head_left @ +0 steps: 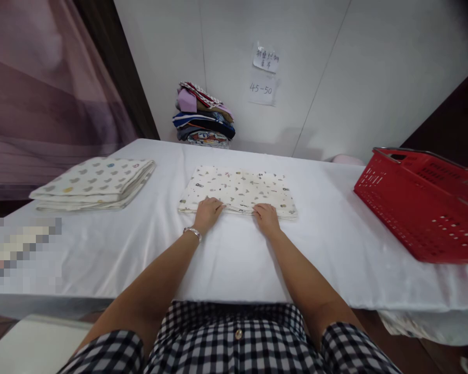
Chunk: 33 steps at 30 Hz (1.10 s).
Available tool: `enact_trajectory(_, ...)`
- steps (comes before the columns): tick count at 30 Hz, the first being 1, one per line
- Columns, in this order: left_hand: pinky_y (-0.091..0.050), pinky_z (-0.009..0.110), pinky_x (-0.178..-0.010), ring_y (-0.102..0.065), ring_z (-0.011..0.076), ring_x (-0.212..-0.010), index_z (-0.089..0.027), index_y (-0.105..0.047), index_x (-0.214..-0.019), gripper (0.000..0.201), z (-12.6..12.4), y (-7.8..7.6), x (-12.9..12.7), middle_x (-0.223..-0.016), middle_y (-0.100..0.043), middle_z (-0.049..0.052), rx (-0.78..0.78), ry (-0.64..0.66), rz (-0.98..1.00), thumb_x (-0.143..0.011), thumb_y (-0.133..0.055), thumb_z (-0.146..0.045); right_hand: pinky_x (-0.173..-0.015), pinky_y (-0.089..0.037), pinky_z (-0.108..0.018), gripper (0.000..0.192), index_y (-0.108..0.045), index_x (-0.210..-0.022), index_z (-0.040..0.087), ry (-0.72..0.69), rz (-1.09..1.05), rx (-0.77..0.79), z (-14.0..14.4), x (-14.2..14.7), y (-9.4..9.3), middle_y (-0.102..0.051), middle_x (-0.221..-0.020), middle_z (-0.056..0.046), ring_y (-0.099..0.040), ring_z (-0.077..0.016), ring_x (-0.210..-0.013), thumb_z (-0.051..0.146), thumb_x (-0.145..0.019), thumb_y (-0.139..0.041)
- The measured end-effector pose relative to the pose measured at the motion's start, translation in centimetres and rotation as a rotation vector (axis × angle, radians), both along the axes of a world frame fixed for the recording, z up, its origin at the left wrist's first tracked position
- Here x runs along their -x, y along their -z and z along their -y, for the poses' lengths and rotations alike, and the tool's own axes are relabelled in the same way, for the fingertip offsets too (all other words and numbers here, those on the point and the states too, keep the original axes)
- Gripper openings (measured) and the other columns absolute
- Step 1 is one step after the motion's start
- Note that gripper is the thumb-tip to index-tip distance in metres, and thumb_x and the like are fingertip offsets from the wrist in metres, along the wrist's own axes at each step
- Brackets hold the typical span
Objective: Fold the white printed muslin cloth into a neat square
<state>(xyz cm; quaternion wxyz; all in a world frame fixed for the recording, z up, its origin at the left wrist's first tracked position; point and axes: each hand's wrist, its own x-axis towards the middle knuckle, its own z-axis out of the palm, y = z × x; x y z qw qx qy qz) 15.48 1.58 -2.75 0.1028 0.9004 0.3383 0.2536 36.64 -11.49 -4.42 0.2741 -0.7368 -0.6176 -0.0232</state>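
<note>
A cream cloth [242, 184] printed with small grey and dark figures lies folded into a rectangle on the white-covered table [234, 265]. My left hand [209, 212] is closed at its near edge, left of the middle, with a bracelet on the wrist. Right of the middle, my right hand [267, 218] closes on the same edge, its fingers bent over the layers. Between the two hands the edge is slightly wavy. Parts of the fingertips are hidden in the cloth.
Another folded cloth [97, 179] with grey figures lies to the left. A red plastic basket [409, 213] stands at the right. Behind the table, folded fabrics [205, 122] are stacked near the wall, which carries paper signs [262, 89]. A sheer curtain [50, 104] hangs at left.
</note>
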Motion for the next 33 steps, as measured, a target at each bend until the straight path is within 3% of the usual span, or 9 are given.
enact_trajectory(14,-0.04,0.04,-0.086,-0.054,0.023,-0.093,-0.021,-0.067,-0.091,0.029,0.3,0.4,0.2,-0.096,-0.064,0.007,-0.054,0.012,-0.025,-0.092,-0.041,-0.034,-0.092,-0.033,-0.036,0.023,-0.065,-0.102,0.02,0.017,0.0,-0.017,-0.2,0.1,0.0,-0.065,-0.107,-0.007,-0.053,-0.0212,-0.101,0.02,-0.091,-0.044)
enact_trajectory(20,-0.04,0.041,-0.09,-0.055,0.0246,-0.1,-0.021,-0.064,-0.107,0.029,0.9,0.3,0.5,-0.103,-0.065,0.008,-0.061,0.025,0.05,-0.084,-0.053,-0.036,-0.1,-0.03,-0.037,0.045,-0.056,-0.12,0.018,-0.054,-0.015,-0.158,0.4,0.1,-0.1,-0.061,-0.118,-0.008,-0.049,-0.0211,-0.112,0.01,-0.078,-0.043)
enact_trajectory(27,-0.04,0.042,-0.091,-0.057,0.0231,-0.099,-0.022,-0.067,-0.097,0.028,0.7,0.5,0.6,-0.101,-0.066,0.007,-0.041,0.054,0.086,-0.087,-0.05,-0.042,-0.101,-0.027,-0.039,0.032,-0.065,-0.101,0.019,0.111,-0.082,-0.168,1.4,-0.8,0.0,-0.065,-0.108,-0.008,-0.053,-0.021,-0.105,0.013,-0.077,-0.044)
enact_trajectory(33,-0.041,0.042,-0.088,-0.058,0.0229,-0.096,-0.022,-0.068,-0.094,0.028,0.5,0.7,0.6,-0.099,-0.066,0.007,-0.059,0.053,0.071,-0.088,-0.048,-0.041,-0.099,-0.033,-0.04,0.031,-0.068,-0.093,0.018,0.392,-0.117,-0.261,3.7,-5.4,0.1,-0.066,-0.107,-0.009,-0.053,-0.0223,-0.105,0.014,-0.073,-0.044)
